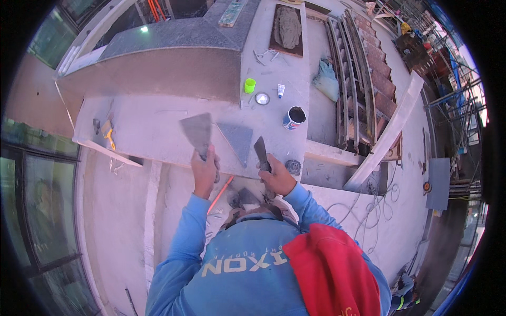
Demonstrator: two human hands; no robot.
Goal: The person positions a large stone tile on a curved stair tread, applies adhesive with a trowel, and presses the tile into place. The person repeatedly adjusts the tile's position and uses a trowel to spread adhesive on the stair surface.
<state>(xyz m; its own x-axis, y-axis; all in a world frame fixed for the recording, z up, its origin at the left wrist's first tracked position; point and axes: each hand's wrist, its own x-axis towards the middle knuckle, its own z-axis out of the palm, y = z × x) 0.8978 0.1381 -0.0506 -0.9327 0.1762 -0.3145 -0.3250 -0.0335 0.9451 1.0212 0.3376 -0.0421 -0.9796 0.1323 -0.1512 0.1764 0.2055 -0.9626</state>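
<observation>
Gripping in the left hand (205,171), by the near edge of a long pale counter (147,126), a wide grey flared scraper (197,131), fingers closed round its handle and blade pointing toward the far side. Holding in the right hand (278,176), fingers wrapped about the handle, a narrow dark-bladed putty knife (260,150), raised at a slant near the counter's near right corner. Between the two blades, on the counter, a flat dark-grey triangular slab piece (237,141), one point toward the near edge. (Cannot tell about filler on either blade; the wide one rather blurred.) Close to the right edge, an open blue-and-white tin (293,121); at the near right corner, a round dark disc (293,167). Farther from the near edge, a small white-and-blue tube (281,91), a round silvery lid (262,98) and a bright green plastic cup (250,85). Judging by both raised tools, probably at the step of readying the blades. For the next move, likely needed: a steady grip on both handles and a controlled blade angle, clear of the slab piece.
</observation>
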